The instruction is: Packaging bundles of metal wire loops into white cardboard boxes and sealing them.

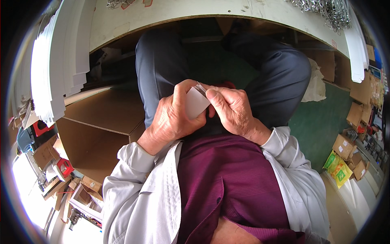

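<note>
Above my lap, my left hand (pixel 173 112) is wrapped round a small white card-like piece (pixel 196 104), which looks like a thin stack or folded card. Its upper edge shows several layers. My right hand (pixel 232 109) pinches that upper right edge between thumb and fingers. The two hands almost touch. Most of my left fingers are hidden behind the white piece, and what lies under my right thumb is too small to make out.
A worktable (pixel 183 10) spans the far side, with metal chains or hooks (pixel 331 14) at its right. Long white strips (pixel 61 61) stand at the left, more (pixel 356 53) at the right. An open cardboard box (pixel 97 138) sits left of my legs. Cartons (pixel 344 146) lie right.
</note>
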`<state>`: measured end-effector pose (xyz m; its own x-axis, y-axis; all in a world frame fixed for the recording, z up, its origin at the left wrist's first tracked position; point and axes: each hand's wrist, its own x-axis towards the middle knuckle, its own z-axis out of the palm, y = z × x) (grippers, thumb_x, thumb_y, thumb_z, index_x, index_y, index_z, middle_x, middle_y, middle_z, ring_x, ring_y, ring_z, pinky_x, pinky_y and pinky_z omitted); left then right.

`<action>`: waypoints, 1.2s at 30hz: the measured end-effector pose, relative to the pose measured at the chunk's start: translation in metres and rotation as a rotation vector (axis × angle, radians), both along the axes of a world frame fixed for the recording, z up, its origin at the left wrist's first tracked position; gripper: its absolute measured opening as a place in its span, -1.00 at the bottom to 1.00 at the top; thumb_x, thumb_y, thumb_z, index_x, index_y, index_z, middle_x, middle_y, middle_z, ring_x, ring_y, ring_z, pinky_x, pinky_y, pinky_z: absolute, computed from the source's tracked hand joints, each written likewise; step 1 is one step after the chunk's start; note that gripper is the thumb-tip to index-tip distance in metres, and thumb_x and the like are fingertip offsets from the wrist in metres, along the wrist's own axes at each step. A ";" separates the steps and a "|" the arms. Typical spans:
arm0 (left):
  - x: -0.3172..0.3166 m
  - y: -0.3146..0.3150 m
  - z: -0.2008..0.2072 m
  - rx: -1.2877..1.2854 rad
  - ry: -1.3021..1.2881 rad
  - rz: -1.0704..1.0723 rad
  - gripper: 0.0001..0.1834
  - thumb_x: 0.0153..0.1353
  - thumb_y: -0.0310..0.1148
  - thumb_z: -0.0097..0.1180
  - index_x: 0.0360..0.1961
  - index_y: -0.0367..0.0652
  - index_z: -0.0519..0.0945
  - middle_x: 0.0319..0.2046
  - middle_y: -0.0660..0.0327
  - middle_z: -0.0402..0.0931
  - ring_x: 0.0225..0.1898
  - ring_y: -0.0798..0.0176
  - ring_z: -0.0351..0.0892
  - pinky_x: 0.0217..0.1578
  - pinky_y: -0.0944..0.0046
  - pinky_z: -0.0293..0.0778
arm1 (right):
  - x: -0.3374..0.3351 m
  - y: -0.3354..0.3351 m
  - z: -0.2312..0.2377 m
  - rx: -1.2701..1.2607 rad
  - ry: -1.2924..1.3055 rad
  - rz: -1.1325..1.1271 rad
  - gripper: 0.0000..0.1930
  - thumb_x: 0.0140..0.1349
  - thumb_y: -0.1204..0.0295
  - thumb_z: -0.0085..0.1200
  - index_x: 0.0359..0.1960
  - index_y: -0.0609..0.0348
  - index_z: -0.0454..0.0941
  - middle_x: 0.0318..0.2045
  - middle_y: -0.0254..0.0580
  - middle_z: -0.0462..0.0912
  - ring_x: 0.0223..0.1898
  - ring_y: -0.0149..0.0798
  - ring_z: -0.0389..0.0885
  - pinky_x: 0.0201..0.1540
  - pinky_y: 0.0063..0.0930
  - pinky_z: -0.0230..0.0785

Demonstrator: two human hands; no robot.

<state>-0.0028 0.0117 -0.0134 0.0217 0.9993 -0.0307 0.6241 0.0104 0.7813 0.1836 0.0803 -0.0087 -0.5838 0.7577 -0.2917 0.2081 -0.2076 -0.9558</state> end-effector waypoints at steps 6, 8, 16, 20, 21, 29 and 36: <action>0.003 0.003 0.003 -0.002 0.053 0.041 -0.19 -0.03 -0.38 0.44 0.24 -0.18 0.27 -0.21 -0.13 0.68 -0.23 -0.27 0.75 -0.22 -0.09 0.72 | -0.014 -0.007 -0.013 0.223 0.057 -0.090 -0.72 0.48 0.38 0.16 0.00 0.37 0.72 -0.44 -0.14 0.73 -0.45 -0.52 0.62 -0.35 -0.58 0.51; 0.001 0.002 0.006 -0.122 0.007 0.048 -0.09 -0.05 -0.41 0.46 0.34 -0.16 0.24 -0.18 -0.07 0.65 -0.17 -0.19 0.75 -0.17 -0.02 0.70 | -0.013 -0.005 -0.003 0.039 0.093 -0.106 -0.71 0.49 0.35 0.16 0.00 0.37 0.72 -0.44 -0.17 0.74 -0.45 -0.53 0.63 -0.36 -0.58 0.50; 0.000 0.003 0.003 -0.112 0.014 0.021 -0.08 -0.04 -0.41 0.44 0.38 -0.15 0.24 -0.20 -0.10 0.66 -0.21 -0.20 0.76 -0.19 0.00 0.70 | -0.014 -0.003 -0.005 -0.109 0.102 -0.107 -0.75 0.48 0.34 0.18 -0.06 0.31 0.74 -0.37 -0.19 0.78 -0.43 -0.51 0.67 -0.35 -0.58 0.53; 0.000 0.004 0.002 -0.103 0.007 0.020 -0.10 -0.04 -0.39 0.45 0.36 -0.15 0.28 -0.20 -0.12 0.67 -0.20 -0.21 0.76 -0.19 0.01 0.72 | -0.016 -0.003 -0.009 -0.026 0.055 -0.122 -0.79 0.40 0.46 0.25 -0.04 0.34 0.69 -0.24 -0.09 0.81 -0.30 -0.42 0.78 -0.26 -0.55 0.65; 0.000 0.003 0.002 -0.104 0.007 0.022 -0.10 -0.04 -0.39 0.45 0.36 -0.15 0.28 -0.20 -0.12 0.67 -0.20 -0.21 0.76 -0.19 0.01 0.72 | -0.016 -0.003 -0.009 -0.050 0.077 -0.137 -0.78 0.40 0.46 0.24 -0.03 0.36 0.67 -0.25 -0.10 0.81 -0.31 -0.41 0.77 -0.30 -0.56 0.65; 0.001 0.000 -0.005 -0.009 0.077 0.040 -0.32 -0.07 -0.38 0.47 0.12 -0.27 0.49 -0.19 -0.10 0.69 -0.17 -0.15 0.77 -0.15 0.03 0.72 | -0.010 0.004 -0.019 -0.333 0.170 -0.144 -0.86 0.41 0.46 0.23 -0.17 0.32 0.63 -0.44 -0.22 0.75 -0.53 -0.52 0.68 -0.53 -0.65 0.53; 0.001 0.000 -0.006 0.003 0.082 0.033 -0.34 -0.05 -0.32 0.44 0.09 -0.34 0.49 -0.23 -0.09 0.69 -0.20 -0.17 0.77 -0.19 0.00 0.72 | -0.008 0.003 -0.024 -0.347 0.193 -0.171 -0.86 0.42 0.47 0.22 -0.26 0.30 0.60 -0.50 -0.21 0.72 -0.58 -0.49 0.67 -0.58 -0.64 0.51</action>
